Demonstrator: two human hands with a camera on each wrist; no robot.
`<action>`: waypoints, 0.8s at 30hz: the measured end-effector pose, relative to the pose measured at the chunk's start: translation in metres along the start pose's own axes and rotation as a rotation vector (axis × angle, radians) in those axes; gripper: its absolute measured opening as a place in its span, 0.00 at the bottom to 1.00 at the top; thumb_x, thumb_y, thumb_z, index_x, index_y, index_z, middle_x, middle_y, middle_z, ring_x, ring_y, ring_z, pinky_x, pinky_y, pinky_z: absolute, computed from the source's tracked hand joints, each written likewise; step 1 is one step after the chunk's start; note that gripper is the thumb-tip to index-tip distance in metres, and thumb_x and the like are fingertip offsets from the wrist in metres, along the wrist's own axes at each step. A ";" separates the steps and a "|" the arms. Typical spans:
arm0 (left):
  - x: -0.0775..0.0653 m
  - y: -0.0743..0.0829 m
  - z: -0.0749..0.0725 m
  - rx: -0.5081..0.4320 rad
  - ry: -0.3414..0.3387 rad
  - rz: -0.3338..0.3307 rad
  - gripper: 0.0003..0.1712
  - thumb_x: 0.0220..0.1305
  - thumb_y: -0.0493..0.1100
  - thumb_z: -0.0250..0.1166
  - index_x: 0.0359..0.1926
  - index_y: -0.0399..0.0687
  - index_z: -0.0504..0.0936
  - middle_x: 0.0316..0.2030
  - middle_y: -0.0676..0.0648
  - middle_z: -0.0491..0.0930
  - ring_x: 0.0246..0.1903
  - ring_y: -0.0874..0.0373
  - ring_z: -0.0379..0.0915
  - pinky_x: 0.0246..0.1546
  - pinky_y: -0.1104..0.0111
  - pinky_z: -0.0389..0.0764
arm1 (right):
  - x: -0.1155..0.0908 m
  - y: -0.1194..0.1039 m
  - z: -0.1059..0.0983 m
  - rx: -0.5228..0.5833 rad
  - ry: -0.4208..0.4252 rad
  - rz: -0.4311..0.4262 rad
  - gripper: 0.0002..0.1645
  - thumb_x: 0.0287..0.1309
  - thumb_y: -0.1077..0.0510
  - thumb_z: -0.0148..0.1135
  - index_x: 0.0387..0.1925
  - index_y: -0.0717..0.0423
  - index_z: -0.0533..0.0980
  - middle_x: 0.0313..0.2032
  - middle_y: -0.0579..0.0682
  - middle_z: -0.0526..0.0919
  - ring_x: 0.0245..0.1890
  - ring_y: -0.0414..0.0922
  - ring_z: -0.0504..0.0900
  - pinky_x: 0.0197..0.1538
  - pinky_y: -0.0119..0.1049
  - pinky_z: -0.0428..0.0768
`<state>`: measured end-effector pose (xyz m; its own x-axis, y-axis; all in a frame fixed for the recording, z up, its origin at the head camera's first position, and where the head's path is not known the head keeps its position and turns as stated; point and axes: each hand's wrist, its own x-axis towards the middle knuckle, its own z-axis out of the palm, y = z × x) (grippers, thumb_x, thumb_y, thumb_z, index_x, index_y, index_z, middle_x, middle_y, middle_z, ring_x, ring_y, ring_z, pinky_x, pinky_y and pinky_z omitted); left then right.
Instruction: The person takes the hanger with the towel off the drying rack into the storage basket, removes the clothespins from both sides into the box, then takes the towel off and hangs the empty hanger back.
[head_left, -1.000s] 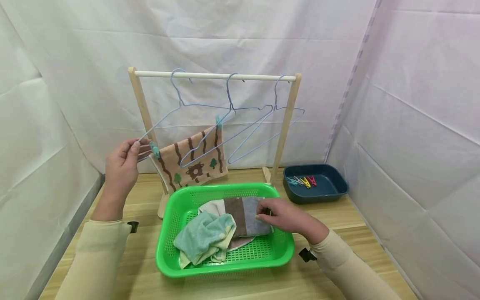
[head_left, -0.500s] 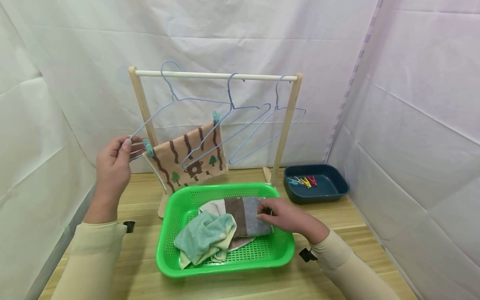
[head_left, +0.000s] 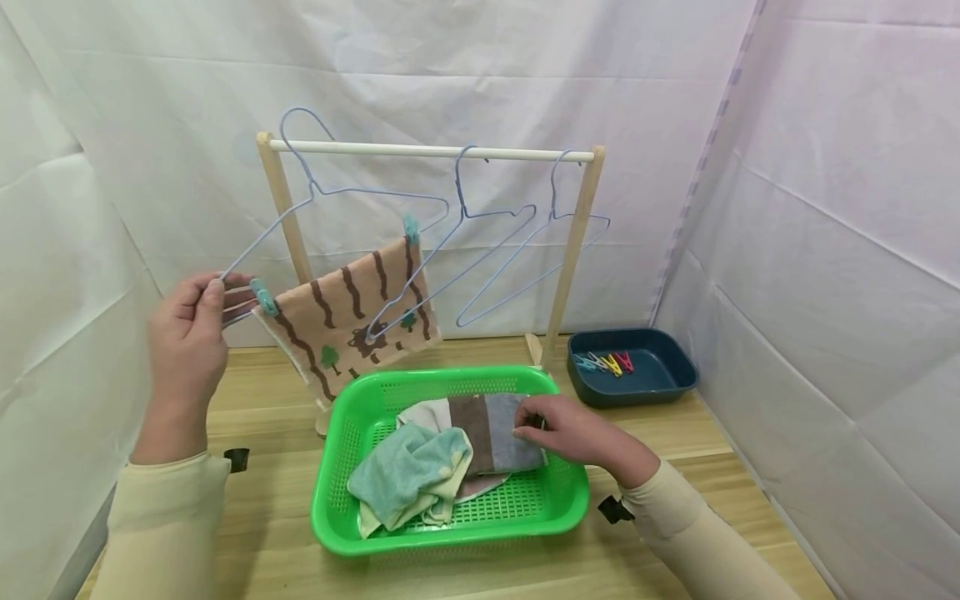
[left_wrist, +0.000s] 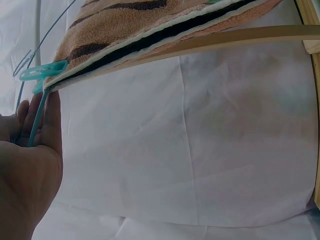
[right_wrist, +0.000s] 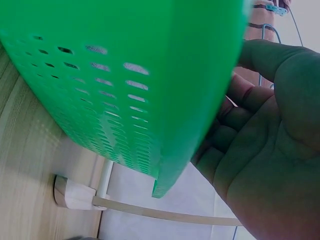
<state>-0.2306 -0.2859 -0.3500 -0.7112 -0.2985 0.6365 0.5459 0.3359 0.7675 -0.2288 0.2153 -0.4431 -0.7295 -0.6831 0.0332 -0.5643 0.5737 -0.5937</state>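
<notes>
My left hand (head_left: 191, 337) pinches the left corner of a blue wire hanger (head_left: 264, 237) between thumb and fingers. A peach towel with brown stripes (head_left: 337, 304) hangs from its lower bar, fastened by a teal clothespin (head_left: 264, 297) on the left and a second teal clothespin (head_left: 411, 230) on the right. The hanger's hook rises above the rod's left end; whether it touches the rod I cannot tell. My right hand (head_left: 570, 429) hangs loosely curled over the right side of a green basket (head_left: 450, 543), beside a folded grey-and-brown towel (head_left: 471, 429). No object shows in its grasp.
A wooden rack with a white rod (head_left: 405, 151) bears a middle hanger (head_left: 459, 187) and a right hanger (head_left: 552, 187). A crumpled teal towel (head_left: 408, 471) lies in the basket. Several clothespins (head_left: 611, 364) sit in a dark blue tray (head_left: 667, 392) at the right.
My left hand has moved left with the hanger and its clipped towel. The hook has slid leftward and risen higher above the rod. My right hand has stayed in place.
</notes>
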 end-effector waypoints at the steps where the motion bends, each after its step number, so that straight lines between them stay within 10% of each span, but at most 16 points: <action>1: 0.000 0.000 -0.002 -0.006 -0.001 0.000 0.24 0.88 0.46 0.56 0.56 0.24 0.84 0.51 0.48 0.91 0.47 0.62 0.92 0.53 0.76 0.87 | 0.000 0.000 0.000 0.001 0.001 -0.001 0.04 0.81 0.53 0.68 0.42 0.44 0.83 0.35 0.36 0.81 0.35 0.36 0.78 0.40 0.35 0.82; 24: -0.006 -0.003 -0.039 -0.433 -0.002 0.061 0.19 0.83 0.32 0.61 0.50 0.08 0.76 0.45 0.36 0.92 0.40 0.53 0.93 0.46 0.70 0.91 | 0.002 0.001 0.002 -0.025 0.008 -0.017 0.04 0.80 0.51 0.68 0.43 0.42 0.83 0.36 0.34 0.81 0.35 0.35 0.78 0.40 0.35 0.81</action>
<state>-0.2108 -0.3206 -0.3530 -0.6725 -0.2880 0.6817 0.7220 -0.0530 0.6899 -0.2299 0.2137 -0.4450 -0.7230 -0.6891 0.0493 -0.5857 0.5735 -0.5728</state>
